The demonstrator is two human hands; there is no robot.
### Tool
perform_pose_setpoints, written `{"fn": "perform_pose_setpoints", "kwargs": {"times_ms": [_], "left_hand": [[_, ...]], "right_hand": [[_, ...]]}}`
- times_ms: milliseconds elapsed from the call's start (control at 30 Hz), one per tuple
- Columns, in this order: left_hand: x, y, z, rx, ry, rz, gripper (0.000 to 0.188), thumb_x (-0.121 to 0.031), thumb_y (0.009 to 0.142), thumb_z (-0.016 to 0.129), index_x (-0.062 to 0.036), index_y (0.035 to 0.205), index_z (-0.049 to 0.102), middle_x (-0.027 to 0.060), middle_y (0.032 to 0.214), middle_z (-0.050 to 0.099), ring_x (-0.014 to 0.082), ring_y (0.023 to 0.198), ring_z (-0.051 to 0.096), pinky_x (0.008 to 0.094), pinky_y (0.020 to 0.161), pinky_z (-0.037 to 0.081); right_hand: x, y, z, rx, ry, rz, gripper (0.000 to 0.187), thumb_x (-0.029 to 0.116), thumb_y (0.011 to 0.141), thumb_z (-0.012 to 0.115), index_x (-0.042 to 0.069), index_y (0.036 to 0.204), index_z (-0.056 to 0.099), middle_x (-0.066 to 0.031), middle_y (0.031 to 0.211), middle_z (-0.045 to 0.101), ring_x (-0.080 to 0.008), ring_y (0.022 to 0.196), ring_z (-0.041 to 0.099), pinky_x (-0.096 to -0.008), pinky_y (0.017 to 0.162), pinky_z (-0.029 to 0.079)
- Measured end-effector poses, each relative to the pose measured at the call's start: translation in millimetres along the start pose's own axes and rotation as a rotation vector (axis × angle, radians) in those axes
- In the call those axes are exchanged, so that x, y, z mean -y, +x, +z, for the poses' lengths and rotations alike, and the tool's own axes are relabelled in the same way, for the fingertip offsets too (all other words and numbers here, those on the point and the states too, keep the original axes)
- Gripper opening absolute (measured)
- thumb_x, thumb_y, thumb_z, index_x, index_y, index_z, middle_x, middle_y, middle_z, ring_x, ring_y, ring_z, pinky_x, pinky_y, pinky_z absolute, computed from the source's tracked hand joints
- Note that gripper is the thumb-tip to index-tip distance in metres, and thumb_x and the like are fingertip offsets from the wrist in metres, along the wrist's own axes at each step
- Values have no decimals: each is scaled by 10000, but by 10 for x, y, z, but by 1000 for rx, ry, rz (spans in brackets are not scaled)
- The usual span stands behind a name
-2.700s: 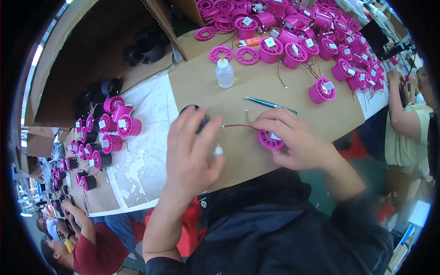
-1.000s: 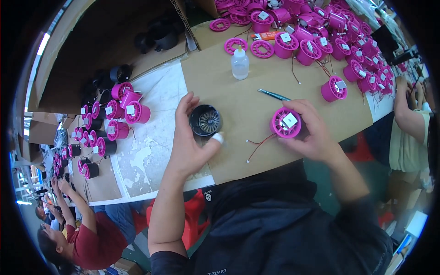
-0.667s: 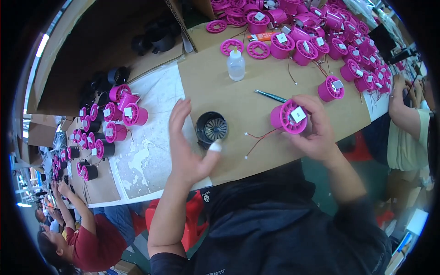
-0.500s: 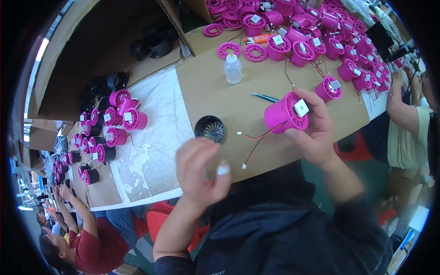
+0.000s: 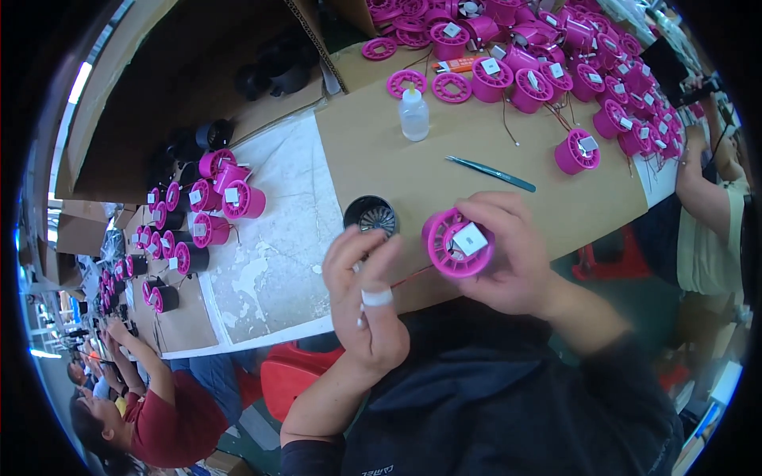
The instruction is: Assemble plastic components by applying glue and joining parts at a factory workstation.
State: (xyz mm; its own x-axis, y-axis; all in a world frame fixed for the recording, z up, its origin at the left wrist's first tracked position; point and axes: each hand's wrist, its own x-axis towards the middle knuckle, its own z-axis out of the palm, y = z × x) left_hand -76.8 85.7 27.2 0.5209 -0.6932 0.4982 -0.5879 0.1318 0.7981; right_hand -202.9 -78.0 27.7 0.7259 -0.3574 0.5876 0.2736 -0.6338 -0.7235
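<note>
A pink round plastic housing (image 5: 435, 238) is gripped in my right hand (image 5: 512, 258), its slotted end tipped toward me. A white square pad (image 5: 469, 239) sits on that end. Thin red and dark wires (image 5: 413, 277) run from the housing to my left hand (image 5: 361, 297), whose curled fingers close around them. A small white connector (image 5: 362, 323) shows at the palm. White tape wraps one finger of this hand. Just beyond its fingertips stands a black round cup (image 5: 371, 214) with a ribbed grille inside, partly covered by the hand.
Tweezers (image 5: 492, 173) lie beyond my right hand, with a clear squeeze bottle (image 5: 413, 117) farther back. Pink housings (image 5: 530, 89) are heaped at the back right. More pink and black assemblies (image 5: 244, 200) stand at left by a cardboard box (image 5: 214, 47). Co-workers sit at both sides.
My right hand has brought the pink housing left and nearer, turning its slotted end toward me. My left hand has closed on the wires, which hung loose before. The tweezers now show fully.
</note>
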Motion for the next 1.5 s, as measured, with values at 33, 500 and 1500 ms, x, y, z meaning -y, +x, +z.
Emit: {"fn": "perform_pose_setpoints", "kwargs": {"times_ms": [33,500,1500], "left_hand": [[6,19,-14,-7,130,-17,346,-116,979,485,9,1253,655,168,1362,533,360,1339,421,483,1155,302],[445,153,-18,-5,287,-179,753,-242,829,747,28,1450,418,228,1363,515,382,1300,476,473,1126,357],[585,55,13,-81,196,-36,803,-56,706,877,-25,1373,433,183,1350,515,337,1206,568,388,1043,469]], "right_hand": [[-4,22,-17,-36,-99,-97,680,26,729,825,30,1356,562,-124,1250,601,-257,1068,609,-345,926,503],[-210,393,-86,-228,-401,-237,663,63,679,828,62,1307,614,-102,1268,616,-244,1057,616,-341,918,493],[-132,323,84,-39,-441,-300,579,115,736,788,104,1293,626,-49,1238,618,-220,1064,596,-346,928,449]]}}
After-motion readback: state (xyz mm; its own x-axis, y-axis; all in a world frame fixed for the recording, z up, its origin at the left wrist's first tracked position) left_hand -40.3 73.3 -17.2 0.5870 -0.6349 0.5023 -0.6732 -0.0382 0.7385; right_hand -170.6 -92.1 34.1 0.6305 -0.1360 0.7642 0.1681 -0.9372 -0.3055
